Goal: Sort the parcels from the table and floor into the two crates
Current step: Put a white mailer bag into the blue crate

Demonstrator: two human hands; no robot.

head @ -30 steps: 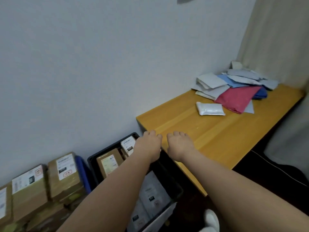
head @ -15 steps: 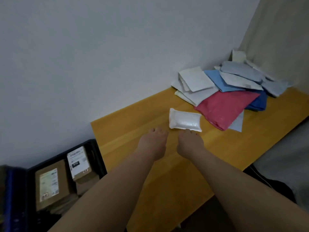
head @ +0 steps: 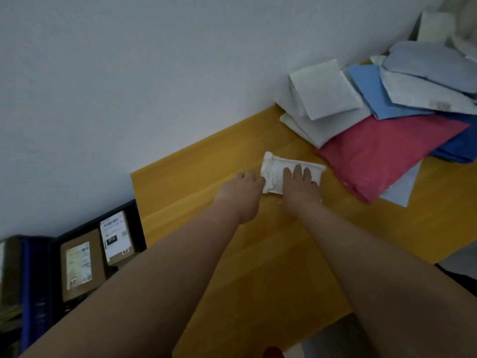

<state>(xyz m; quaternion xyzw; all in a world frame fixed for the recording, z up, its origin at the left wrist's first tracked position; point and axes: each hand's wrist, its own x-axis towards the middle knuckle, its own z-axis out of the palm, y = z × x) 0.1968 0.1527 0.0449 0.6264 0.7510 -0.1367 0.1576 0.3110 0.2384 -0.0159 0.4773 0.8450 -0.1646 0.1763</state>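
A small white padded parcel (head: 274,168) lies on the yellow wooden table (head: 191,182). My right hand (head: 300,191) rests flat on top of it, fingers stretched across its right half. My left hand (head: 242,188) touches the parcel's left end with its fingertips. Down on the floor at the left, a black crate (head: 138,226) holds two cardboard boxes (head: 78,267) with white labels. A blue crate (head: 32,285) stands beside it at the frame's left edge; its contents are mostly hidden.
A heap of soft mailers fills the table's far right: a red one (head: 382,156), light blue (head: 366,91), dark blue (head: 454,148) and several white or grey ones (head: 322,91). A white wall runs behind the table. The table's near edge (head: 258,329) lies below my forearms.
The view swung from the crates to the table. Both hands travelled forward over the tabletop and now touch the white parcel, the right one lying on it.
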